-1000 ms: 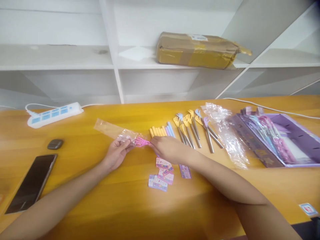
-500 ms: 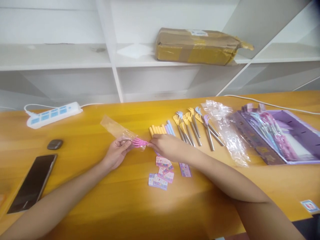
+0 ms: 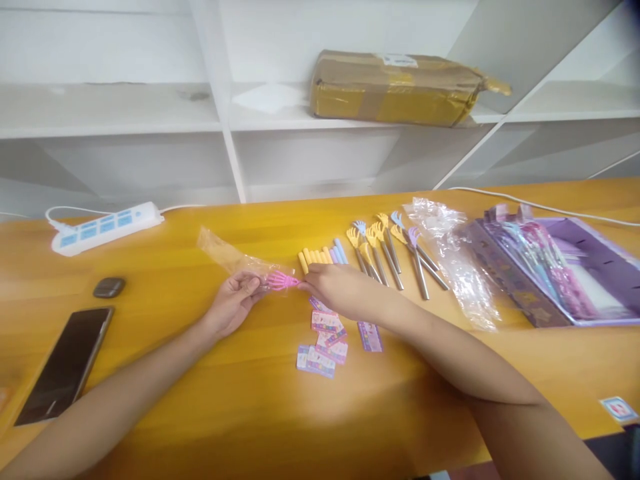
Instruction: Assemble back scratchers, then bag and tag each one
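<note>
My left hand (image 3: 236, 303) is closed, thumb on top, on a clear plastic bag (image 3: 220, 252) whose long end lies up and to the left. A pink hand-shaped back scratcher head (image 3: 283, 281) sits at the bag's near end, seemingly within the film. My right hand (image 3: 333, 288) pinches the back scratcher just behind this head; its handle is hidden by the hand. Yellow, orange, purple and blue tubes (image 3: 320, 256) lie just beyond my right hand. Small printed cards (image 3: 327, 323) are scattered below it.
Several back scratchers (image 3: 385, 250) with metal rods lie to the right. Beyond them are crumpled clear bags (image 3: 465, 267) and a purple box (image 3: 530, 287) of packaged items. A power strip (image 3: 107, 229), black case (image 3: 109, 287) and phone (image 3: 65, 367) lie left. A taped parcel (image 3: 395, 90) rests on the shelf.
The pink head has shifted slightly right and up with both hands. The bag's near end has moved along with it. My grips look the same.
</note>
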A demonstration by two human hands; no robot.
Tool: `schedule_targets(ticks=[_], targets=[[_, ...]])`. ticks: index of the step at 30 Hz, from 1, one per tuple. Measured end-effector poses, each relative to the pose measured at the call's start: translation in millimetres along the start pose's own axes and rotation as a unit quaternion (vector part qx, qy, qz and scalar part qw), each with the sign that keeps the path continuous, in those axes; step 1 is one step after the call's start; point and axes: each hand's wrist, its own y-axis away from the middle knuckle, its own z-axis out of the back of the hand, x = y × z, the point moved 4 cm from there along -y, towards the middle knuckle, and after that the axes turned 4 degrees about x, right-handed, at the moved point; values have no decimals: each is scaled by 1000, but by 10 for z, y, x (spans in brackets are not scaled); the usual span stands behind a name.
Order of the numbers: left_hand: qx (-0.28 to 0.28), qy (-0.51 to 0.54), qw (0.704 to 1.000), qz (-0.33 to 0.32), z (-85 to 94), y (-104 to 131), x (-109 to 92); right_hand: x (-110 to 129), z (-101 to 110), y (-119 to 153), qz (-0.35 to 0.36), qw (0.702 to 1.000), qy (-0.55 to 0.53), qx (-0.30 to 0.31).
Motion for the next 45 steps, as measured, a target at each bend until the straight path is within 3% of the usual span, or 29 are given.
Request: schedule_targets(ticks=[5,16,21,25,28,38,45], targets=[[23,-27,999,4,-43,23,-9,42,-80,-51,0,1000,3,13],[88,-111,990,10,-106,41,46,130,-173,-136,-9,999,-31,-24],[52,-59,997,-14,-94,50,3,144,-98,-90,-30,994,-101,-16],[-4,23,999,-32,3,-2,-47,31,13,23,-77,990,-98,69],[-3,27,999,-29,15,-21,-54,-11,79,83,-80,988,-79,105],[55,-83,995,-6,-126,68,-25,236,-110,-96,-14,993,-116,18],[-17,-14,999,-33,-71,21,-63,40,12,27,-23,990,-124,67]])
